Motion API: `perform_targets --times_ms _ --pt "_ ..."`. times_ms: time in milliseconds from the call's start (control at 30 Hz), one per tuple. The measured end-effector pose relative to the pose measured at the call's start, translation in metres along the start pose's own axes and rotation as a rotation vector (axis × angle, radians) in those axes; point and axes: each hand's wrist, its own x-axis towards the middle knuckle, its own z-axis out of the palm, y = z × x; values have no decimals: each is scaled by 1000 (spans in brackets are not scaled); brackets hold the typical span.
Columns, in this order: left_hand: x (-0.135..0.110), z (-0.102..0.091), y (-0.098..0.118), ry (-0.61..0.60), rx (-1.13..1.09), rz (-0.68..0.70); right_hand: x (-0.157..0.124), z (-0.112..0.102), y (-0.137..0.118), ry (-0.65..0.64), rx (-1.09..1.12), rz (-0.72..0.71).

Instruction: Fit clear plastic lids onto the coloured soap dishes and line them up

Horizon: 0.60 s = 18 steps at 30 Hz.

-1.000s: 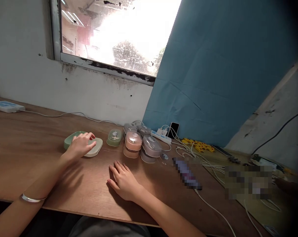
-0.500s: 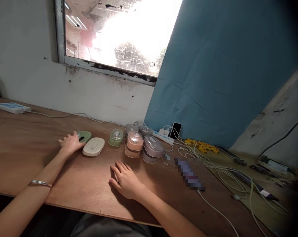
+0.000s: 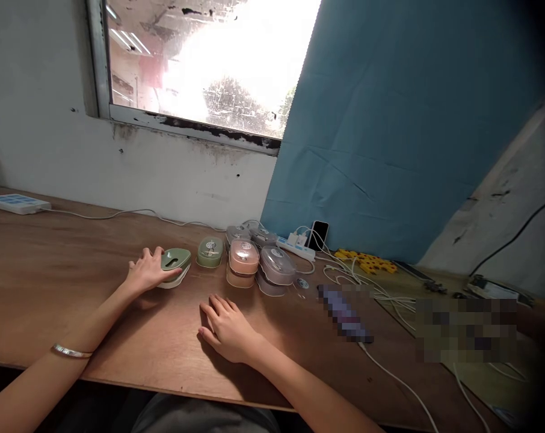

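Note:
In the head view, my left hand (image 3: 147, 270) grips the edge of a green oval dish (image 3: 179, 257) that has a dark slot in its middle. The dish sits over a cream oval tray (image 3: 178, 280), whose near rim shows below it. Whether the two touch is hard to make out. My right hand (image 3: 230, 328) lies palm down on the table, fingers spread, holding nothing. Beyond it stand a green oval box with a clear lid (image 3: 210, 252), a stacked pink box (image 3: 243, 258) and several greyish boxes (image 3: 277, 266).
A wooden table (image 3: 119, 355) runs along a wall with a window. On the right lie a blurred-out purple item (image 3: 344, 316), white cables (image 3: 392, 376) and yellow pieces (image 3: 367, 261). A power strip (image 3: 295, 246) and a phone (image 3: 318, 235) are behind the boxes; another strip (image 3: 17, 203) lies far left.
My left hand has moved right, bringing the green dish from beside the cream tray to over it. My right hand stays where it was. The view has shifted slightly.

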Motion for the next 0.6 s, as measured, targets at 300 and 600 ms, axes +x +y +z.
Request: perform_targets --times_ms 300,600 --pt "-6 0 6 -105 18 114 -1 1 0 -1 -26 1" --pt "-14 -10 11 -317 -101 395 0 1 0 30 -36 -15"
